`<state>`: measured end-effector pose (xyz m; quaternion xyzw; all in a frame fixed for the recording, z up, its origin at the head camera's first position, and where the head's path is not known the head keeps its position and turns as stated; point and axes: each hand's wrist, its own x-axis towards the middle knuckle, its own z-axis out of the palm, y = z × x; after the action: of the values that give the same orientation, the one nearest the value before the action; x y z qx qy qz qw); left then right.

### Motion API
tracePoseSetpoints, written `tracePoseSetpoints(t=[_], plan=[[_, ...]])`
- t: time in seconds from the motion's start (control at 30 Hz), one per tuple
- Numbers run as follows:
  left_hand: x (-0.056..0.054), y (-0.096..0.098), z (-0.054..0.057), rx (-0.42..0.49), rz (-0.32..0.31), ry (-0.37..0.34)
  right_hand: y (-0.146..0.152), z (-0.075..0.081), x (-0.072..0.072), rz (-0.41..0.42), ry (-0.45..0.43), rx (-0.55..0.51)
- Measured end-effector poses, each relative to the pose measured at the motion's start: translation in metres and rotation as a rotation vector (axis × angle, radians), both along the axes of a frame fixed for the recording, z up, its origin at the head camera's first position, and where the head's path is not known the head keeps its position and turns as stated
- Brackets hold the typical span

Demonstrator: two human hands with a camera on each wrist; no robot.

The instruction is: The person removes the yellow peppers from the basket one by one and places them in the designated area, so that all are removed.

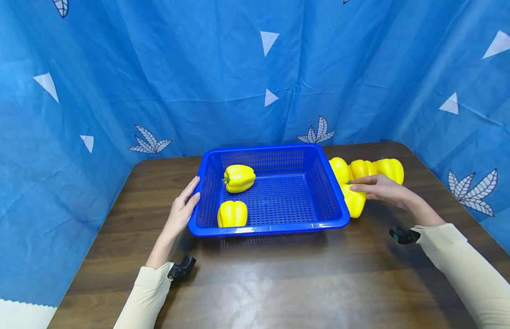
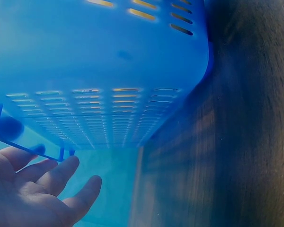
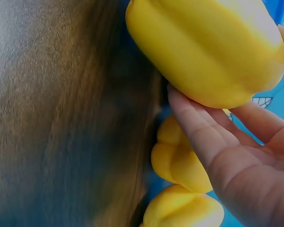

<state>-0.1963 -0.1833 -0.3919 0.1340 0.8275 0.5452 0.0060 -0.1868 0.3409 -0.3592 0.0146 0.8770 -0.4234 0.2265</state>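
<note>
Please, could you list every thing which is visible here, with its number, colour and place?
Table: 1, brown, lower part of the view
Basket: 1, blue, on the table
Peppers: 2, yellow, left half of the basket
Other peppers: at least 4, yellow, right of the basket
Curtain: seams unclear, blue with white prints, behind and both sides
White patch: 1, white, lower left corner, unclear what
Wrist devices: 2, black, one per wrist
Sleeves: 2, cream, both forearms
Left hand: 1, bare, at the basket's left rim
Right hand: 1, bare, holding one outside pepper
</note>
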Motion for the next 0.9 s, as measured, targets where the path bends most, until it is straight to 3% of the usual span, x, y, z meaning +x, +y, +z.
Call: tracePoseSetpoints(t=[0.43, 0.9], plan=[[-0.0012, -0.0002, 0.001, 0.011, -0.002, 0.003, -0.0055, -0.0072, -0.0013, -0.017, -0.012, -0.032], [-0.0014, -0.0006, -0.0004, 0.011, -0.004, -0.008, -0.0081, -0.0096, -0.0032, -0.022, -0.082, -0.123]])
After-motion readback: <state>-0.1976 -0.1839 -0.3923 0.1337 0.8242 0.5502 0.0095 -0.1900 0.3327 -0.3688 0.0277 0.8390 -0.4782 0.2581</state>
